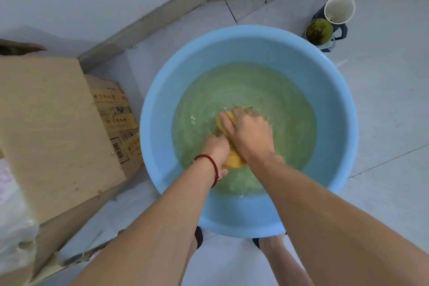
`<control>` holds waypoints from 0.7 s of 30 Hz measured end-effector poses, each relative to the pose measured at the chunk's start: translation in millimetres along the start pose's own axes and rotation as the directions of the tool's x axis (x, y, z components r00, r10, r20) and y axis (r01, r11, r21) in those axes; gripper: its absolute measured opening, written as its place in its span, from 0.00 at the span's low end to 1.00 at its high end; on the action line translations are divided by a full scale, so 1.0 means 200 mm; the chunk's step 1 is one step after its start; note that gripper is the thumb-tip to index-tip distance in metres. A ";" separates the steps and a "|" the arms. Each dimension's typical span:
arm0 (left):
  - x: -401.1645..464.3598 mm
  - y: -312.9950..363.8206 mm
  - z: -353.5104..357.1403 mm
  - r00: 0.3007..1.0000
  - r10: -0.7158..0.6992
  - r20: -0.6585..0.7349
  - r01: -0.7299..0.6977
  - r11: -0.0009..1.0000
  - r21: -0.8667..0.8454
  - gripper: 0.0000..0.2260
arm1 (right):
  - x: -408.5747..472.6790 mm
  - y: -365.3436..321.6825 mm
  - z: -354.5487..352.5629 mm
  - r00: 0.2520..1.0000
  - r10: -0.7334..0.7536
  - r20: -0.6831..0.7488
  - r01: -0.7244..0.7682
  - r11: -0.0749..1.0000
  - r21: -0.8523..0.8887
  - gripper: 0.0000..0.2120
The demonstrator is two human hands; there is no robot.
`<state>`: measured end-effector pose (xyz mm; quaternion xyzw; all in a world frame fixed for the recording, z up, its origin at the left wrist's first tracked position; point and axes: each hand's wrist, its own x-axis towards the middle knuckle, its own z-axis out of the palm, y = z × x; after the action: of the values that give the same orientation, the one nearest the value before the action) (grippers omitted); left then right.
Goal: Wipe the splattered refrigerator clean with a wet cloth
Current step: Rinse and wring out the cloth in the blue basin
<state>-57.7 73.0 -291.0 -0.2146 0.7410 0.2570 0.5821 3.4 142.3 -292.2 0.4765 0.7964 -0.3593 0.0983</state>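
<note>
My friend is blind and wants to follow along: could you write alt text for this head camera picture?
Both hands, the left hand and the right hand, grip a yellow cloth in greenish water inside a blue basin on a tiled floor. Cardboard boxes stand to the left, and two cups sit beyond the basin.

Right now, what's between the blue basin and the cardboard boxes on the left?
In the head view, only a bare strip of pale floor tile separates the blue basin from the cardboard boxes; nothing lies on it.
</note>
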 end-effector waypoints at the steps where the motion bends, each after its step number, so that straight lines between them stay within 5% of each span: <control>1: 0.00 -0.02 -0.02 0.999 0.022 -0.039 -0.021 0.999 0.037 0.12 | 0.03 0.04 -0.03 0.998 -0.063 0.001 0.063 0.986 -0.154 0.21; 4: 0.05 -0.09 -0.12 0.921 0.289 -0.261 -0.266 0.956 0.123 0.12 | 0.05 0.17 -0.07 0.988 -0.083 -0.129 0.024 0.916 -0.401 0.21; 6: 0.05 -0.07 -0.14 0.919 0.251 -0.303 -0.256 0.966 0.023 0.16 | 0.00 0.19 -0.03 0.982 0.060 -0.179 -0.120 0.931 -0.346 0.22; 9: 0.10 -0.03 -0.05 0.980 0.063 -0.188 -0.097 0.979 -0.181 0.26 | -0.08 0.07 0.08 0.958 0.281 -0.056 -0.269 0.949 0.163 0.23; 11: 0.15 -0.02 -0.03 0.991 0.032 -0.132 -0.065 0.967 -0.246 0.32 | -0.11 -0.06 0.11 0.949 0.310 0.061 -0.298 0.817 0.494 0.18; 13: 0.12 0.01 -0.03 0.998 0.044 -0.038 -0.054 0.947 -0.315 0.21 | -0.13 -0.14 0.10 0.956 0.294 0.012 -0.240 0.754 0.611 0.11; 16: 0.07 0.02 -0.05 0.994 0.033 0.103 -0.003 0.962 -0.274 0.11 | -0.10 -0.15 0.03 0.974 0.224 -0.046 -0.168 0.837 0.521 0.16; 19: 0.04 0.02 -0.05 0.998 0.059 0.021 -0.057 0.994 -0.090 0.09 | -0.04 -0.08 -0.02 0.996 0.065 -0.056 -0.057 0.990 0.130 0.21; 21: 0.04 0.01 -0.09 0.992 0.113 -0.052 -0.116 0.992 -0.049 0.11 | -0.01 0.01 -0.05 0.997 0.041 -0.060 -0.047 0.993 -0.106 0.23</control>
<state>-74.4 63.9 -295.5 -0.1930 0.7593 0.3036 0.5423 7.3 148.0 -284.3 0.4980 0.8064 -0.2998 0.1088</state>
